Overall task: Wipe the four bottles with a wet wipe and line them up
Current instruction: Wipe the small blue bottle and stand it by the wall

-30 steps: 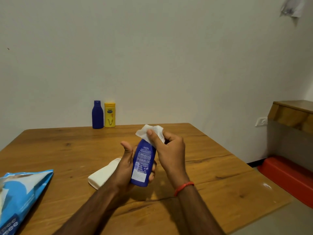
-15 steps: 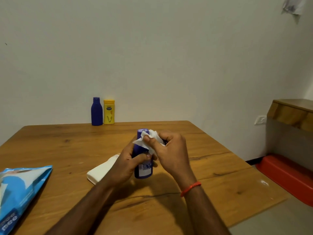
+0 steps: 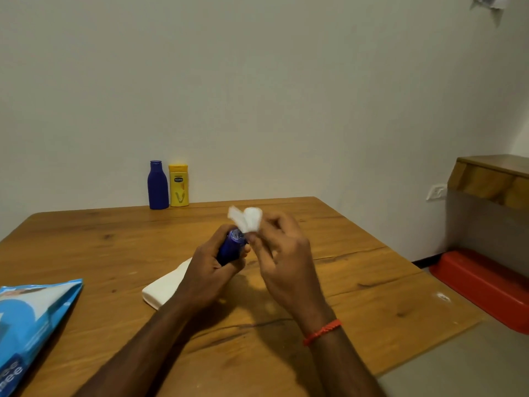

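Note:
My left hand (image 3: 209,267) grips a small dark blue bottle (image 3: 230,247) above the middle of the wooden table (image 3: 86,245), its top tilted towards me. My right hand (image 3: 283,253) pinches a white wet wipe (image 3: 246,219) just above and right of the bottle's top. A white bottle (image 3: 163,287) lies flat on the table, partly hidden behind my left forearm. At the far edge by the wall, a dark blue bottle (image 3: 157,186) and a yellow bottle (image 3: 178,186) stand upright side by side.
A blue wet-wipe packet (image 3: 31,319) lies at the table's near left. To the right, beyond the table's edge, are a red tub (image 3: 483,285) on the floor and a wooden shelf (image 3: 492,179) on the wall.
The held bottle has tilted from near upright to pointing its top at me. The wipe has lifted off the bottle's top and now sits above it in my right fingers.

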A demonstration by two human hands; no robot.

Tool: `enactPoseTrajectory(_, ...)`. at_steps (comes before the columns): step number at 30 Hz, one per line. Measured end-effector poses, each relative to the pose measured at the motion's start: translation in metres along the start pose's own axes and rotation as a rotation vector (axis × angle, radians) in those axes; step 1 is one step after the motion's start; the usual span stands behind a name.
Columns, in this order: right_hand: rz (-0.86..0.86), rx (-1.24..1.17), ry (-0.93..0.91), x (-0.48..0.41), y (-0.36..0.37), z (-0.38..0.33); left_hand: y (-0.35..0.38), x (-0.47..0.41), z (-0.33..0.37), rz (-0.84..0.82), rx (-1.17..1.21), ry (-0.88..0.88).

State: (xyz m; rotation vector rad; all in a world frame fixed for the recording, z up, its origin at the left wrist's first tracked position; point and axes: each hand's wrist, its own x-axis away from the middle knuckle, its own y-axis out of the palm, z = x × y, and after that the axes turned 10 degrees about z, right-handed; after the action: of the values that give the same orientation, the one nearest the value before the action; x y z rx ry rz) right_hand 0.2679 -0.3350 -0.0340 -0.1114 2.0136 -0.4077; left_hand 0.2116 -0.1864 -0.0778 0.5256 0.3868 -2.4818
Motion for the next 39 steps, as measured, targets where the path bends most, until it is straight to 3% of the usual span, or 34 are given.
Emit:
enactPoseTrajectory(3,-0.141,0.088,-0.164,0.009,0.008,-0.006,-0.001,0.003,-0.001,0.011,0.057,-0.019)
enactPoseTrajectory(10,0.018,0.09,-0.448,0.014,0.001,0.003,0.009,0.006,-0.001,0.042,0.034,0.038)
enactPoseTrajectory(15,0.166,-0.075,-0.352,0.019,0.0,0.016,0.006,0.003,0.003,-0.031,0.004,0.099)
enactPoseTrajectory(22,0.136,0.007,-0.247,0.026,0.009,0.0,-0.004,-0.001,-0.003,-0.036,-0.116,0.129)
enactPoseTrajectory(28,0.003,-0.01,-0.357,0.02,0.006,0.007,-0.004,-0.003,-0.005,-0.042,-0.128,0.19)
enactPoseTrajectory(32,0.15,-0.154,-0.417,0.014,-0.004,0.012,-0.003,-0.006,0.001,-0.092,-0.1,0.237)
enactPoseTrajectory(34,0.247,-0.248,-0.27,0.014,-0.009,0.013,-0.005,-0.007,0.006,-0.047,-0.1,0.252)
enactPoseTrajectory(39,0.378,-0.544,0.629,0.014,-0.016,0.013,-0.006,-0.009,0.009,0.015,-0.079,0.286)
